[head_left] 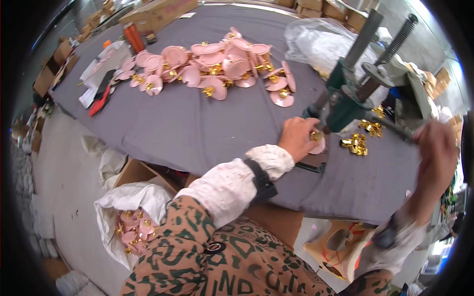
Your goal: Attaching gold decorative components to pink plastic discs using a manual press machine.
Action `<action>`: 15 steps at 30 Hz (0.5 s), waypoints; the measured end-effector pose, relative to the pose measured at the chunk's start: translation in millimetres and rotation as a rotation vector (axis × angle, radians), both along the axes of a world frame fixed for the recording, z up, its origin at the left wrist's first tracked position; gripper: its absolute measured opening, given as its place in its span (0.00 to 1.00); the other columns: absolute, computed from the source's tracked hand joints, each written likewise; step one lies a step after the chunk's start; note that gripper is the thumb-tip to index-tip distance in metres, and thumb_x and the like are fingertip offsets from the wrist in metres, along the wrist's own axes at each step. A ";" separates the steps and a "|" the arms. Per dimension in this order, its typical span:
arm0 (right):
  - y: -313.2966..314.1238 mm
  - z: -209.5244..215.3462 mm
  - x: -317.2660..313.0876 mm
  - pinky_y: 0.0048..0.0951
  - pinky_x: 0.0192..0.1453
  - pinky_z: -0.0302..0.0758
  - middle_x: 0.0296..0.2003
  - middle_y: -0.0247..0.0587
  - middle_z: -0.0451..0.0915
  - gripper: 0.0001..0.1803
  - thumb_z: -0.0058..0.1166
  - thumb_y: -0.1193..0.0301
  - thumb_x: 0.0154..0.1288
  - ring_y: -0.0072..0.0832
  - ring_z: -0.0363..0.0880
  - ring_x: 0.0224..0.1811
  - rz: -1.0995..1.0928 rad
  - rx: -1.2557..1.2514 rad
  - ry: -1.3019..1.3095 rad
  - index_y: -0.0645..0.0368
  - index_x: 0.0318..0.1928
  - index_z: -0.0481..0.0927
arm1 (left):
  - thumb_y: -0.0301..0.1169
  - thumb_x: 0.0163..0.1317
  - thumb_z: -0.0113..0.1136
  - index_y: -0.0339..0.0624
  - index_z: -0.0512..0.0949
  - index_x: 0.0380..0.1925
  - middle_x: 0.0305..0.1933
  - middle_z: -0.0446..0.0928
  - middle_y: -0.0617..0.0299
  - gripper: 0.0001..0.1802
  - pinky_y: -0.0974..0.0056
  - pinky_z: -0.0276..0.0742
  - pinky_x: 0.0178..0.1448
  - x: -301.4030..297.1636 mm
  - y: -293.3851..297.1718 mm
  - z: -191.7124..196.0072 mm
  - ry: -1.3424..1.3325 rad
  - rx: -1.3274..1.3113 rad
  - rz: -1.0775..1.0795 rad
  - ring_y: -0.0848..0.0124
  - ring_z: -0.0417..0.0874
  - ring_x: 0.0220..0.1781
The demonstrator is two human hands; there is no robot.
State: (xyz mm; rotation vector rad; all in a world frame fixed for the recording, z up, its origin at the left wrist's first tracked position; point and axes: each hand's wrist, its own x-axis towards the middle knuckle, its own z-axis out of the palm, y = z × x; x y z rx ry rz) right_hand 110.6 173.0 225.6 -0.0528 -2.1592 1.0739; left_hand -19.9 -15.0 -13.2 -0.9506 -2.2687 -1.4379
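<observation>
In front of me on the right stands a green hand press [348,98] with a coiled spring and a side lever [395,129]. My left hand [297,138] is at its base, fingers closed at a pink disc [318,144] with a gold metal piece [314,134] on it, just beneath the press head. My fingers partly cover the disc. At the right, my right hand [437,153] is closed round the lever's outer end; it is smeared by motion. Loose gold metal pieces [356,144] lie beside the press, between both hands.
A heap of pink discs with gold pieces [212,64] spreads across the grey-covered table [163,123]. Clear plastic bags [316,42] lie behind the press. Red-handled scissors [101,98] and an orange cylinder [133,37] are far left. Below, a white sack [106,207] holds more discs.
</observation>
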 end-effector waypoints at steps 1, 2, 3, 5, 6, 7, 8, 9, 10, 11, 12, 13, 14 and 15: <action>-17.0 22.5 -34.0 0.18 0.28 0.60 0.17 0.24 0.64 0.13 0.52 0.65 0.67 0.12 0.61 0.19 -0.057 -0.112 0.142 0.62 0.43 0.80 | 0.32 0.46 0.68 0.44 0.73 0.50 0.41 0.78 0.60 0.28 0.55 0.63 0.57 2.1 2.6 3.5 0.007 0.026 -0.016 0.57 0.73 0.48; -9.2 59.5 -47.8 0.17 0.36 0.59 0.20 0.24 0.60 0.17 0.50 0.64 0.68 0.13 0.55 0.20 0.005 0.070 -0.014 0.62 0.50 0.77 | 0.32 0.46 0.68 0.44 0.73 0.50 0.41 0.78 0.60 0.28 0.55 0.63 0.57 7.2 9.0 8.0 0.023 0.042 -0.034 0.57 0.73 0.48; 8.9 78.7 -70.1 0.17 0.32 0.58 0.18 0.20 0.55 0.17 0.49 0.62 0.69 0.12 0.51 0.19 0.123 0.029 -0.166 0.61 0.51 0.77 | 0.32 0.46 0.68 0.44 0.73 0.50 0.41 0.78 0.60 0.27 0.55 0.63 0.57 11.0 8.2 6.0 0.034 0.047 -0.023 0.58 0.73 0.48; 42.1 85.9 -117.9 0.18 0.29 0.57 0.17 0.18 0.50 0.16 0.47 0.62 0.70 0.12 0.49 0.17 0.210 -0.074 -0.251 0.59 0.50 0.77 | 0.32 0.47 0.69 0.44 0.73 0.49 0.41 0.77 0.60 0.27 0.55 0.62 0.58 7.2 -1.5 1.3 0.048 0.048 0.003 0.58 0.73 0.48; 55.9 83.9 -131.4 0.18 0.29 0.57 0.16 0.19 0.51 0.16 0.48 0.61 0.69 0.12 0.50 0.17 0.211 -0.156 -0.243 0.59 0.49 0.78 | 0.33 0.47 0.69 0.45 0.73 0.49 0.40 0.77 0.60 0.27 0.55 0.62 0.58 5.0 -13.6 -2.4 0.034 0.036 0.036 0.59 0.73 0.48; 50.7 80.9 -140.1 0.18 0.28 0.57 0.16 0.19 0.53 0.16 0.50 0.61 0.68 0.13 0.51 0.16 0.220 -0.241 -0.238 0.58 0.47 0.79 | 0.33 0.47 0.69 0.46 0.74 0.49 0.39 0.77 0.61 0.26 0.55 0.62 0.57 3.2 -32.0 -4.3 0.017 0.021 0.076 0.59 0.73 0.47; 48.4 79.1 -138.9 0.19 0.27 0.55 0.16 0.19 0.52 0.17 0.49 0.59 0.69 0.12 0.50 0.16 0.214 -0.217 -0.245 0.57 0.47 0.79 | 0.33 0.47 0.69 0.48 0.76 0.47 0.38 0.76 0.61 0.24 0.56 0.64 0.55 -2.2 -56.4 -5.9 0.011 -0.039 0.043 0.60 0.73 0.46; 45.0 78.6 -137.1 0.19 0.27 0.55 0.16 0.19 0.52 0.17 0.49 0.59 0.69 0.12 0.50 0.16 0.214 -0.222 -0.245 0.57 0.47 0.79 | 0.35 0.46 0.70 0.48 0.78 0.43 0.38 0.76 0.61 0.22 0.56 0.67 0.55 -5.6 -82.4 0.6 -0.016 -0.143 0.011 0.59 0.74 0.46; 41.2 79.9 -134.6 0.18 0.27 0.55 0.17 0.19 0.51 0.18 0.48 0.60 0.69 0.12 0.50 0.17 0.187 -0.193 -0.249 0.59 0.49 0.78 | 0.38 0.46 0.71 0.46 0.79 0.41 0.39 0.75 0.58 0.21 0.58 0.68 0.56 -12.6 -102.8 1.6 -0.069 -0.139 -0.008 0.58 0.73 0.48; 37.6 79.8 -136.1 0.17 0.27 0.55 0.17 0.18 0.50 0.19 0.47 0.60 0.69 0.11 0.49 0.17 0.175 -0.168 -0.255 0.60 0.52 0.77 | 0.37 0.47 0.71 0.44 0.78 0.41 0.42 0.74 0.56 0.21 0.58 0.68 0.56 -18.2 -123.9 5.7 -0.024 -0.121 0.117 0.58 0.73 0.50; 37.5 78.8 -135.5 0.17 0.26 0.55 0.17 0.18 0.50 0.20 0.47 0.60 0.69 0.11 0.50 0.17 0.185 -0.166 -0.259 0.60 0.52 0.77 | 0.36 0.48 0.72 0.41 0.77 0.41 0.45 0.73 0.54 0.21 0.58 0.68 0.57 -26.6 -138.4 7.4 0.018 -0.099 0.228 0.58 0.72 0.52; 38.6 77.1 -134.9 0.17 0.26 0.55 0.17 0.18 0.50 0.20 0.47 0.60 0.69 0.11 0.50 0.17 0.177 -0.170 -0.259 0.60 0.52 0.77 | 0.36 0.49 0.71 0.40 0.76 0.42 0.46 0.73 0.54 0.21 0.58 0.68 0.58 -39.1 -148.1 10.2 -0.034 0.008 0.400 0.58 0.71 0.52; 40.5 74.7 -134.5 0.17 0.26 0.55 0.17 0.18 0.51 0.20 0.47 0.60 0.69 0.11 0.50 0.17 0.176 -0.181 -0.237 0.61 0.53 0.77 | 0.35 0.49 0.71 0.39 0.75 0.42 0.46 0.72 0.54 0.21 0.58 0.67 0.58 -53.5 -154.6 11.8 -0.090 0.116 0.569 0.58 0.71 0.53; 39.5 76.3 -134.4 0.17 0.27 0.55 0.17 0.18 0.51 0.21 0.46 0.59 0.69 0.11 0.49 0.17 0.189 -0.191 -0.210 0.61 0.53 0.77 | 0.35 0.50 0.70 0.38 0.75 0.42 0.45 0.74 0.54 0.21 0.59 0.69 0.56 -68.8 -163.8 5.9 -0.052 0.088 0.729 0.59 0.73 0.51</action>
